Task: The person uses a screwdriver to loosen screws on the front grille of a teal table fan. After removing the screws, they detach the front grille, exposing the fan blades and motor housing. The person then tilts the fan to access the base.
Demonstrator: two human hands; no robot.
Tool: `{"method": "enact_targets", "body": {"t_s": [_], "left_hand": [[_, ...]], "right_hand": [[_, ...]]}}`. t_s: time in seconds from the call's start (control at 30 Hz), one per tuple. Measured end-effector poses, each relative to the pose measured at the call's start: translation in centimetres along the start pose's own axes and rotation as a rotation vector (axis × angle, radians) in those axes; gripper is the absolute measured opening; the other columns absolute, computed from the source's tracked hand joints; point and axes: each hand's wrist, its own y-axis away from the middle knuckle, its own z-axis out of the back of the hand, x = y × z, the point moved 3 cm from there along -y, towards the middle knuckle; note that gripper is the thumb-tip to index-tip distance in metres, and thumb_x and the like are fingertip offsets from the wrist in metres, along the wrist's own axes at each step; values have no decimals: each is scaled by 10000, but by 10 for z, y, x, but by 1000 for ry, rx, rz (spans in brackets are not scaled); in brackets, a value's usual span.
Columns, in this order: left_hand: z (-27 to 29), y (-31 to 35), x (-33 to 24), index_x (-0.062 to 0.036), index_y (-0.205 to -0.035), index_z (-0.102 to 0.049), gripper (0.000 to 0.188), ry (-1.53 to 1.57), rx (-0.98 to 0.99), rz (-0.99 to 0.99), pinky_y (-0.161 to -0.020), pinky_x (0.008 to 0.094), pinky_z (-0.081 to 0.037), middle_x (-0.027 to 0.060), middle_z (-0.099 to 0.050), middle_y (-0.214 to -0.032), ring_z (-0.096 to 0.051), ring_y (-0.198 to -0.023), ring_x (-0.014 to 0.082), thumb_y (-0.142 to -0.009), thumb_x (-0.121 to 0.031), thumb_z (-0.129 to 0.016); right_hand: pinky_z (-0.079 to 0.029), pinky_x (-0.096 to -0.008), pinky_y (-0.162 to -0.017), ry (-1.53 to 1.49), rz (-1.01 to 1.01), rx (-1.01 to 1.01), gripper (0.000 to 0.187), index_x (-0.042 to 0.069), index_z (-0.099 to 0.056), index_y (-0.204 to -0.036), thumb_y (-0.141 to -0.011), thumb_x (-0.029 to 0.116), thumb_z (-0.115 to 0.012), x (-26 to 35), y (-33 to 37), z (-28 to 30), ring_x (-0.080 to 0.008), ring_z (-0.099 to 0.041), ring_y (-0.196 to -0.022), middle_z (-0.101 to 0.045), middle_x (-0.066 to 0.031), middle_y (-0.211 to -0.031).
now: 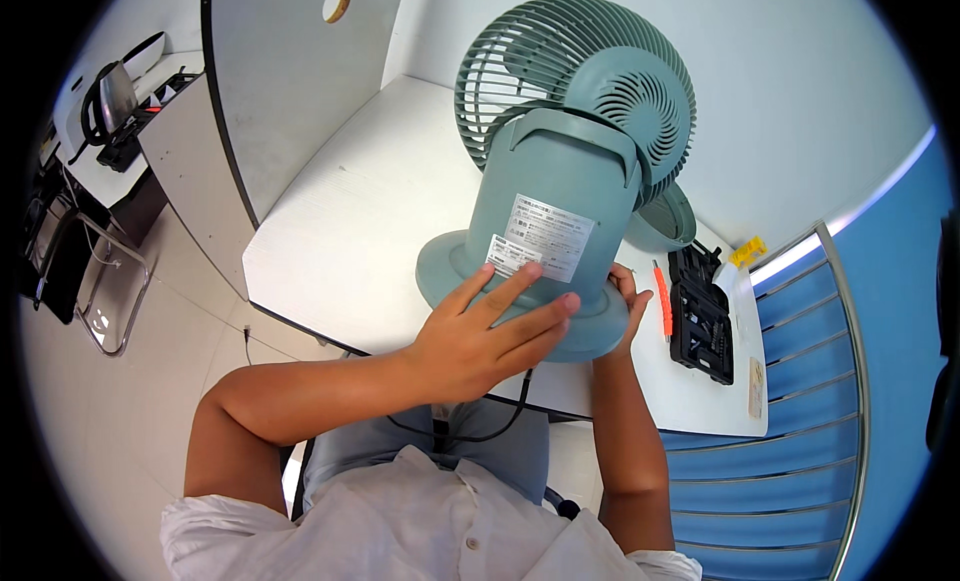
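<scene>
A grey-green desk fan [560, 171] stands on the white table in front of me, its round base near the front edge and its grille facing away. My left hand [495, 326] lies against the lower back of the body, fingers stretched and spread over the lower edge of a white printed label [550, 239]. At the right side of the base, my right hand [630, 306] rests with its fingers bent around the edge; part of them is hidden behind the fan. A black power cord [520, 406] runs from below the base down across my lap.
On the white table [340, 221], right of the fan, lie an orange-handled screwdriver [663, 299], an open black tool case [700, 321] and a yellow piece [747, 251]. Behind the fan sits a green round part [665, 221]. A grey partition [290, 71] borders the left; a metal railing [855, 381] the right.
</scene>
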Motion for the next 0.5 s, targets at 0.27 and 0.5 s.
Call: {"method": "enact_targets", "body": {"t_s": [0.27,0.5], "left_hand": [[-3,2,-6,-157,-1100,-636,363,5,1,37,-987,509,-387,5,-509,-1394,-468,-1282,344,-752,-260,-643],[-6,3,-8,-159,-1095,-642,338,10,3,50,-1001,520,-370,3,-522,-1382,-464,-1287,342,-777,-269,-618]], "right_hand": [[-381,-417,-1028,-87,-33,-33,786,-19,-484,-1168,-945,669,-177,0,2,-2,-255,-489,-1154,-528,-153,-1197],[-376,-422,-1032,-108,-69,-47,774,-13,-477,-1170,-951,656,-155,0,3,-3,-258,-476,-1162,-505,-152,-1213]]}}
